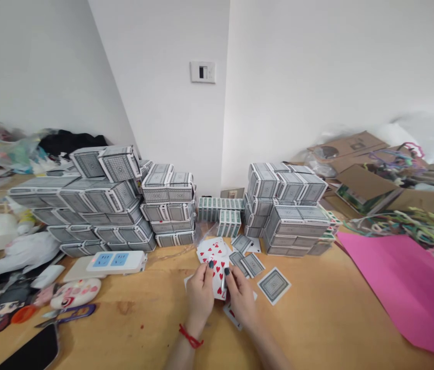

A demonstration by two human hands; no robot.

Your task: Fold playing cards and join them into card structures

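Head view is showing both hands working at the near middle of the wooden surface (336, 329). The left hand (200, 294), wearing a red string bracelet (190, 336) at the wrist, is closing round the left edge of a fan of playing cards (217, 257), with its thumb lying on the faces. The right hand (242, 300) is gripping the same fan from the right edge, its thumb likewise pressing on the cards. Red heart pips are facing up. Whether the fan is touching the surface cannot be told.

Just right of the fan, several loose cards (252, 264) are lying face down, and a single card (274, 284) is sitting apart from them, further right. Another card (232, 314) is lying partly under the right hand, nearer the person than the fan.

Behind the fan, a row of small packs (220, 208) is standing close to the wall. Behind and left of the fan, stacked card boxes (112, 205) are rising in uneven tiers; behind and right of it, a second block of boxes (289, 210) is standing.

Left of the fan, a white power strip (116, 261) is lying flat. Further left and nearer the person, purple-handled scissors (66, 313) and a dark phone (35, 352) are resting. Far right of the fan, a pink sheet (401, 288) is covering the surface, with coloured pipe cleaners (405, 216) and cardboard (359, 174) lying beyond it. High above the fan, a switch plate (202, 72) is sitting on the wall.
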